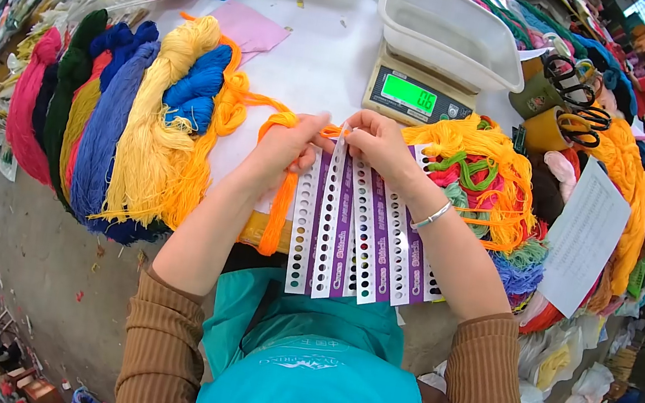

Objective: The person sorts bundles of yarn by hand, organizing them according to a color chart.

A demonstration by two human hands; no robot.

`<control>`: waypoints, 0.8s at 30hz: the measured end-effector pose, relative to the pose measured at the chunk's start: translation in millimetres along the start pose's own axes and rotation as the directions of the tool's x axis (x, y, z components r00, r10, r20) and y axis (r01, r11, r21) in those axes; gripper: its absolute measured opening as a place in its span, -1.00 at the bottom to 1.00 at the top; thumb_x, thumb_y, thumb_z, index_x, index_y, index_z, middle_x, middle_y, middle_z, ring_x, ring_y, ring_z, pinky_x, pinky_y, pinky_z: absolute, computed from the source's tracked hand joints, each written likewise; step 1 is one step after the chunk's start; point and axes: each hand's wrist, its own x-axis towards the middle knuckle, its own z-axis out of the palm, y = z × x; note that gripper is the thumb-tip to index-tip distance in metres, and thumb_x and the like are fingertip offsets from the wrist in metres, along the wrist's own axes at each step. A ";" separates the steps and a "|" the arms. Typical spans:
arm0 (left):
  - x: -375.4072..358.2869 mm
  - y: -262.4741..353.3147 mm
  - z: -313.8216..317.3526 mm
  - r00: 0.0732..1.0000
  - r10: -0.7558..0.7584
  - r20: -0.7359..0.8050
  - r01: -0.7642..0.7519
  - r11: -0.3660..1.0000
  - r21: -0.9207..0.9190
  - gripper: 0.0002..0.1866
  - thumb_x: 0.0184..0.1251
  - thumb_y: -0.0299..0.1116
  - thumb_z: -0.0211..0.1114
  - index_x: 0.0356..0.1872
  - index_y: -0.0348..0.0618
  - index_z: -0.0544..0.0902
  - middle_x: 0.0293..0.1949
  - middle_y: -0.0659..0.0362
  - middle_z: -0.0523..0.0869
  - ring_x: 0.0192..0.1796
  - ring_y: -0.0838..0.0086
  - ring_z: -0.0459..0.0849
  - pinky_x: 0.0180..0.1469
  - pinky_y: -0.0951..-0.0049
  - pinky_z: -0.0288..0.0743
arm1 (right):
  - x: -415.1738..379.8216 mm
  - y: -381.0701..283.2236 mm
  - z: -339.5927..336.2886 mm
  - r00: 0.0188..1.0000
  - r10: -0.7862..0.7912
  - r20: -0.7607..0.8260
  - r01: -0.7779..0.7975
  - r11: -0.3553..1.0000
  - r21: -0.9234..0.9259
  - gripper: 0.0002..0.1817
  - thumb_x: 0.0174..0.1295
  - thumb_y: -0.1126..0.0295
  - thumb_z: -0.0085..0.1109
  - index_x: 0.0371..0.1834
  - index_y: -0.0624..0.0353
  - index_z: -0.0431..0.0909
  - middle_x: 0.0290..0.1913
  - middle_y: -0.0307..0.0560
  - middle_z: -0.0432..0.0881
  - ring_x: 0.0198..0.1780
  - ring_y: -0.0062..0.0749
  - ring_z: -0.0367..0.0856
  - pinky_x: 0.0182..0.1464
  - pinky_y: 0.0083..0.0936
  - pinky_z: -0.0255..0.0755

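Left hand (285,147): grip closed around an orange thread bundle (281,204); the bundle loops over the fingers and hangs down toward the near edge of the worktop (317,61).
Right hand (380,145): fingertips pinched on the orange strand at the top of the punched thread cards (359,231); a bracelet sits on the wrist.
Thread cards: several white and purple strips fanned out, far ends under both hands, near ends over the lap. Each has a column of holes with colour dots beside them.
Progress: every hole I can see looks empty; the orange strand sits at the top hole of one card. Judged as the first colour going in, nearly all holes left.
Supply, left: row of skeins (104,113) in pink, green, blue, yellow and orange, lying just beside the left forearm.
Supply, right: tangled heap of mixed thread (490,184), touching the right edge of the cards.
Far side: digital scale (412,94) with lit green display, a white tray (446,25) on it; scissors in cups (555,102) far right.
Paper sheet (581,238): lies on the right-hand heap.
Open room: bare worktop only between the hands and the scale; both flanks crowded, cards overhang the near edge.
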 end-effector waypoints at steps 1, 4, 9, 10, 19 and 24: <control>1.3 -4.2 1.6 0.998 0.065 -0.016 -0.064 0.995 0.082 -0.82 0.44 -0.31 0.20 -0.13 -0.21 0.56 -0.37 0.17 0.68 -0.64 0.72 0.33 -0.61 0.69 0.14 | -0.8 -0.9 0.6 1.000 0.011 0.011 -0.011 1.000 0.006 -0.84 0.19 0.42 0.13 -0.18 0.17 0.56 -0.40 -0.35 0.51 -0.40 -0.75 0.43 -0.38 -0.77 0.29; 2.5 -9.7 -0.3 0.983 0.172 -0.061 -0.162 0.976 0.146 -0.84 0.43 -0.32 0.23 -0.17 -0.21 0.57 -0.39 0.19 0.67 -0.64 0.73 0.32 -0.61 0.70 0.12 | -0.1 -1.0 1.1 1.000 0.018 0.001 -0.018 1.000 0.001 -0.84 0.21 0.38 0.16 -0.18 0.17 0.56 -0.39 -0.34 0.53 -0.40 -0.75 0.43 -0.37 -0.76 0.29; -8.5 -5.8 -8.7 0.966 0.239 -0.103 -0.231 0.970 0.079 -0.84 0.43 -0.32 0.25 -0.19 -0.20 0.59 -0.45 0.25 0.63 -0.65 0.75 0.30 -0.61 0.71 0.08 | 4.2 1.7 2.3 0.999 -0.030 0.012 0.031 0.982 -0.187 -0.78 0.27 0.26 0.20 -0.19 0.19 0.55 -0.38 -0.33 0.56 -0.36 -0.76 0.45 -0.33 -0.75 0.33; -12.1 -6.4 -9.1 0.975 0.218 -0.028 -0.216 0.974 0.061 -0.84 0.43 -0.30 0.26 -0.20 -0.19 0.59 -0.46 0.26 0.61 -0.66 0.75 0.28 -0.62 0.71 0.06 | 6.7 4.7 3.2 0.999 -0.050 0.019 0.053 0.962 -0.268 -0.74 0.29 0.22 0.21 -0.19 0.20 0.54 -0.38 -0.32 0.56 -0.35 -0.77 0.46 -0.32 -0.74 0.34; -3.4 -5.5 18.7 0.991 0.129 -0.039 -0.104 0.913 0.395 -0.72 0.49 -0.21 0.08 -0.32 -0.17 0.63 -0.62 0.31 0.52 -0.61 0.73 0.33 -0.53 0.64 0.16 | -2.9 -11.4 0.7 0.995 0.078 0.060 -0.080 0.996 0.037 -0.70 0.40 0.12 0.11 -0.18 0.16 0.52 -0.38 -0.34 0.50 -0.37 -0.74 0.38 -0.32 -0.73 0.30; -2.6 -3.7 30.2 0.858 0.492 0.146 -0.370 0.395 0.841 -0.80 0.44 -0.31 0.10 -0.15 -0.18 0.62 -0.44 0.12 0.65 -0.36 0.42 0.64 -0.28 0.39 0.47 | -6.6 -8.0 -0.3 0.996 0.008 0.088 -0.004 0.999 -0.041 -0.59 0.39 0.02 0.14 0.01 0.14 0.55 -0.37 -0.39 0.47 -0.39 -0.78 0.33 -0.35 -0.77 0.24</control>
